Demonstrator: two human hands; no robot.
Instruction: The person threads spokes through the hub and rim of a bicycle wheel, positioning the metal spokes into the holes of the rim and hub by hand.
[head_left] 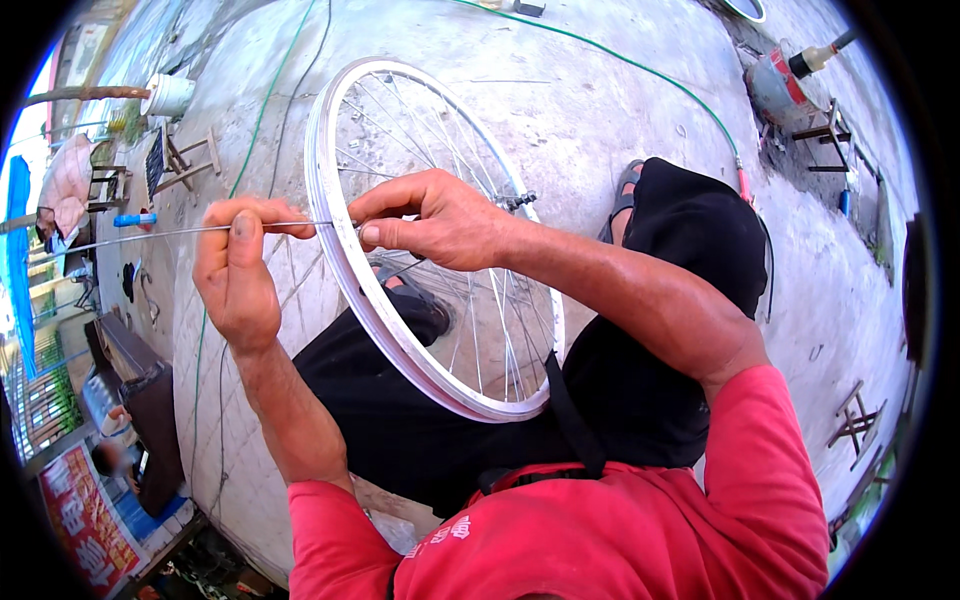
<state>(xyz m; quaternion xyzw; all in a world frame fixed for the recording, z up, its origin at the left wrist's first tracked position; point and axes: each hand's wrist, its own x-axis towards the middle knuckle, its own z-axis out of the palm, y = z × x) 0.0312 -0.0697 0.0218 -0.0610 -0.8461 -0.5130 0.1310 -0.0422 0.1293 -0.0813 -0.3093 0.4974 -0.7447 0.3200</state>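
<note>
A white bicycle wheel rim (328,168) with thin spokes and a hub (515,200) leans upright at a slant between my black-trousered legs. My left hand (240,265) grips a long thin metal rod (150,238) between thumb and fingers, just left of the rim; the rod runs out leftward and its other end meets the rim. My right hand (430,220) is closed at the rim where the rod meets it, with thumb and index pinched; what exactly it holds there is too small to make out. A black strap (565,400) lies over the lower rim.
Green hoses (640,62) run over the concrete floor. Buckets (775,85) and a stool (828,135) are at right, a folding stool (855,425) below them. At left are a white bucket (168,95), wooden stools (190,160), a dark couch (140,400) and another person (115,440).
</note>
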